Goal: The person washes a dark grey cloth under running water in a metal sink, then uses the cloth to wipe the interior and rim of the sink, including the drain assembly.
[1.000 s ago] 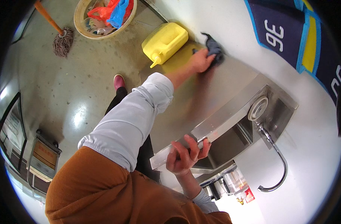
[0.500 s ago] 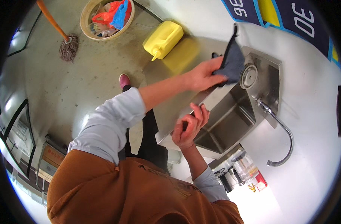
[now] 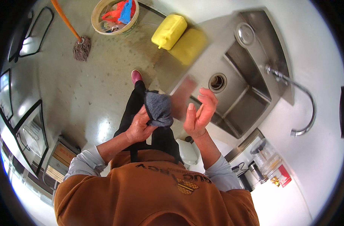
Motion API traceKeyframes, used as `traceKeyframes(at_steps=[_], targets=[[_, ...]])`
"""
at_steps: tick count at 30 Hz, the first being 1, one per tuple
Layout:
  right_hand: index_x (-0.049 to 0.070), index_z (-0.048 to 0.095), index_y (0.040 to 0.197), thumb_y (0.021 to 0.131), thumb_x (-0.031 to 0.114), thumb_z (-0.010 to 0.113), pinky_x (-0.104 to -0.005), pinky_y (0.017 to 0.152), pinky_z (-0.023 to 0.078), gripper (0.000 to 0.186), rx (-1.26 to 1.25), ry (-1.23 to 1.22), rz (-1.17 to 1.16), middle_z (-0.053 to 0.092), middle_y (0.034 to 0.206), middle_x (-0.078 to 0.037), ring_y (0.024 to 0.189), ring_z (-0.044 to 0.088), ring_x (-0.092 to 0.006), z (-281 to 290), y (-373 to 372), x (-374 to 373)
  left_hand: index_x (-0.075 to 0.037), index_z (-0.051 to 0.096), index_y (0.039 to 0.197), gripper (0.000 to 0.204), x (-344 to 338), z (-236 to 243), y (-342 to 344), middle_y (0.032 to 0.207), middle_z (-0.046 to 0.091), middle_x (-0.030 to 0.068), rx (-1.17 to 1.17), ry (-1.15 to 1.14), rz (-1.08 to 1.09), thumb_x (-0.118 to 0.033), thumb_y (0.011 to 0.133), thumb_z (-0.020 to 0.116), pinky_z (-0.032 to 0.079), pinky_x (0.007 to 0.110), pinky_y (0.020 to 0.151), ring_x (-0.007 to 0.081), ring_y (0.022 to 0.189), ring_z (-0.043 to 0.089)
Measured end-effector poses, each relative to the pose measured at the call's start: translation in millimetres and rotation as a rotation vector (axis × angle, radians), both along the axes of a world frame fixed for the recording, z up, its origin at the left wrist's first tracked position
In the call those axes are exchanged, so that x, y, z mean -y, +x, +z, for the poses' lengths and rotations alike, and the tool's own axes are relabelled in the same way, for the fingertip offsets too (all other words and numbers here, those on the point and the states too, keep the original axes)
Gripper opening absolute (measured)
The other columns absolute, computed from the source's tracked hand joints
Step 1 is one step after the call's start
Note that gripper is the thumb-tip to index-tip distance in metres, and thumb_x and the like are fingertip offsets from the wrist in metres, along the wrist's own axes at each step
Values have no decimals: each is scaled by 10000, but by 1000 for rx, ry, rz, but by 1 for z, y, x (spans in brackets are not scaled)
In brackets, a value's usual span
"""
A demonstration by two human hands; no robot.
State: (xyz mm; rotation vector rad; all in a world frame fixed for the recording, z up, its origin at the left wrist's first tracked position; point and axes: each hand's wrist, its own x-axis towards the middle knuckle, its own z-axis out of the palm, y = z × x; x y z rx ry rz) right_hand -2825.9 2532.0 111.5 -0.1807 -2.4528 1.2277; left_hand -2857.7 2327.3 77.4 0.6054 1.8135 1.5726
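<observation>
A dark grey cloth [image 3: 159,109] with a black edge is bunched up in front of my body. My left hand [image 3: 139,127] is closed on it, thumb and fingers gripping its near side. My right hand [image 3: 200,113] holds nothing; its fingers are apart and slightly curled, palm turned toward the cloth. It hovers over the near edge of a stainless steel sink [image 3: 241,109], apart from the cloth. Inside the sink a round drain opening [image 3: 217,82] shows. A round metal drain cover [image 3: 244,34] lies at the sink's far end.
A curved faucet [image 3: 309,107] rises on the sink's right. Beyond the sink's far left corner stands a yellow jerrycan [image 3: 169,31]. A bin with coloured bags [image 3: 96,22] and a mop [image 3: 81,49] are on the floor. Clear containers [image 3: 264,152] sit at the lower right.
My left hand has drawn the cloth back from over the sink toward my body. My right hand's fingers have opened out. The view has shifted, showing more of the sink.
</observation>
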Motion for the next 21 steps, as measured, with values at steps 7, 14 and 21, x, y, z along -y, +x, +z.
traceKeyframes(at_steps=[7, 14, 21], targets=[[11, 408, 1172, 764, -85, 519, -374, 891, 427, 434, 37, -42, -139, 404, 1205, -204, 1046, 466, -272, 32, 146, -28, -87, 678, 956, 293, -53, 35, 29, 1252, 530, 50, -957, -485, -233, -93, 668, 624, 253, 585, 1030, 286, 1341, 320], [24, 543, 1053, 752, -55, 551, -395, 916, 409, 312, 80, -54, -411, 490, 1157, -186, 1061, 490, -327, 62, 279, -59, -93, 633, 871, 196, -154, 25, 126, 1157, 549, 38, -1188, -216, -693, -131, 681, 608, 263, 546, 1037, 267, 1344, 316], [32, 563, 1012, 793, 119, 570, -464, 924, 372, 236, -49, -10, -692, 477, 1175, -166, 1091, 474, -346, 122, 361, -66, -77, 608, 1006, 302, -278, 24, 216, 1211, 530, 37, -1281, 87, -882, -131, 709, 591, 239, 510, 1068, 265, 1349, 302]])
